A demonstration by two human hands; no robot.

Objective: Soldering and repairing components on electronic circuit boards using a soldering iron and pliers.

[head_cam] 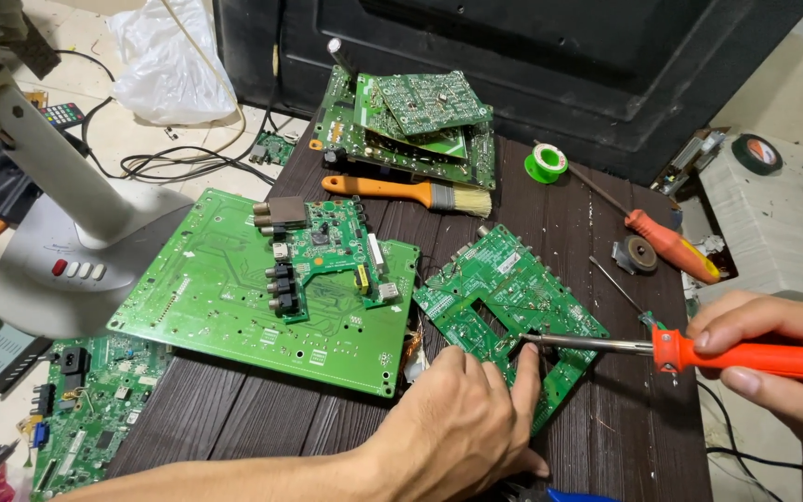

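Note:
My right hand (778,358) grips an orange-handled soldering iron (745,355); its metal tip reaches left to the inner cut-out edge of a small green circuit board (504,288) on the dark wooden table (262,428). My left hand (462,423) presses down on the near edge of that board, index finger right beside the iron's tip. Whether something is pinched under the fingers is hidden.
A large green board (206,288) carrying a smaller board (327,246) lies left. A stack of boards (411,121), a paintbrush (411,193), a solder spool (546,164) and an orange screwdriver (666,242) lie behind. A fan base (76,270) stands left; another board (85,409) is on the floor.

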